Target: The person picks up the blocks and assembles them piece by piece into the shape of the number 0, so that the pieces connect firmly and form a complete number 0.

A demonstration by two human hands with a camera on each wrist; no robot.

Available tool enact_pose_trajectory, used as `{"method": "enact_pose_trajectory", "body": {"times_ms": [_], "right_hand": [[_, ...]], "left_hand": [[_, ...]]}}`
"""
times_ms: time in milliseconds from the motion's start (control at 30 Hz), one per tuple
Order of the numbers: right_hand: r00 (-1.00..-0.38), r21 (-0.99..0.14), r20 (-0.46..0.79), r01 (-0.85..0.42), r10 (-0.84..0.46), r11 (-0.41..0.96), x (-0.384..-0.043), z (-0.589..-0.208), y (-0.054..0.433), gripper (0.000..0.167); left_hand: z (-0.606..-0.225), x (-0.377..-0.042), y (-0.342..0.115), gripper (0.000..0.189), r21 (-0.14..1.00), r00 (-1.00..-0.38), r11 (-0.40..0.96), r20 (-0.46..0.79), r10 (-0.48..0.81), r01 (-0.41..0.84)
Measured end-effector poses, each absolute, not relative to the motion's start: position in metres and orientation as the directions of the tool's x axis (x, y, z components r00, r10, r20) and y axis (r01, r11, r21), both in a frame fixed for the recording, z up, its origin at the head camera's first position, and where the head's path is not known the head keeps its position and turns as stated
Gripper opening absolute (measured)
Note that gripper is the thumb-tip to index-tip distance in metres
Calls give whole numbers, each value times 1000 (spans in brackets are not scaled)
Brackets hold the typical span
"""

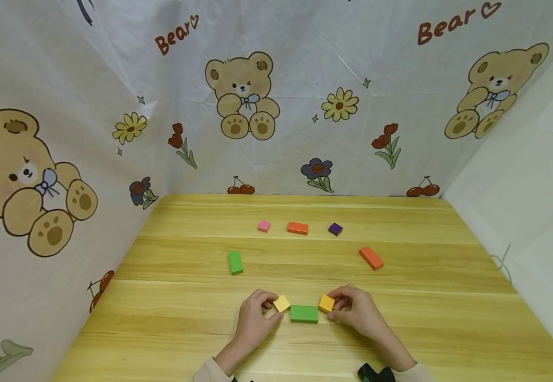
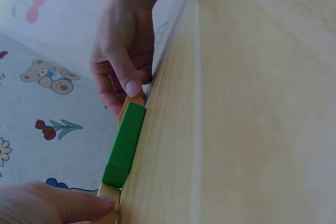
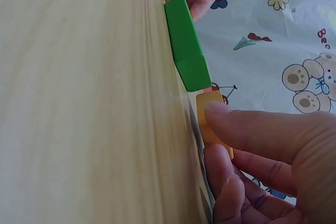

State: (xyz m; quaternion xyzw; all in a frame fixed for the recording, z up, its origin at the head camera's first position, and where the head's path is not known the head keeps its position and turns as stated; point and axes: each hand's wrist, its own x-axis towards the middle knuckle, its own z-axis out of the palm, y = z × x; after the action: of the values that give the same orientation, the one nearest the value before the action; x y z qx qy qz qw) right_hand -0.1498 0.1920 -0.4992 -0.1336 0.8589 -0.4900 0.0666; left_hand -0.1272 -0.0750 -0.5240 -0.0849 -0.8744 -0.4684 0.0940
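Note:
A green rectangular block lies flat on the wooden table with a small block at either end. My left hand pinches a pale yellow block, turned at an angle beside the green block's left end. On the other side, my right hand holds an orange-yellow block between thumb and fingers, tilted near the right end. In the right wrist view the thumb presses on the orange-yellow block. The left wrist view shows the green block between both hands.
Farther back on the table lie a second green block, a pink block, an orange-red block, a purple block and another orange-red block. A bear-print cloth hangs behind the table.

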Motion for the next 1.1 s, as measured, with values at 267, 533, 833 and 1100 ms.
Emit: {"method": "enact_pose_trajectory", "body": {"times_ms": [267,533,833,1100], "right_hand": [[-956,-850,24,-174,-292,497,-149,-499,190,34],[-956,-840,35,-186,-291,510,-149,-501,189,35],[-954,-830,43,-199,-296,521,-150,-503,189,35],[-950,-846,36,-195,-312,496,-150,-501,192,39]], "left_hand": [[-524,-128,-75,27,805,-968,544,244,61,237],[-525,-128,-75,27,808,-968,539,244,61,238],[-526,-127,-75,27,802,-964,543,258,59,248],[-525,-127,-75,27,802,-964,543,260,59,249]]}}
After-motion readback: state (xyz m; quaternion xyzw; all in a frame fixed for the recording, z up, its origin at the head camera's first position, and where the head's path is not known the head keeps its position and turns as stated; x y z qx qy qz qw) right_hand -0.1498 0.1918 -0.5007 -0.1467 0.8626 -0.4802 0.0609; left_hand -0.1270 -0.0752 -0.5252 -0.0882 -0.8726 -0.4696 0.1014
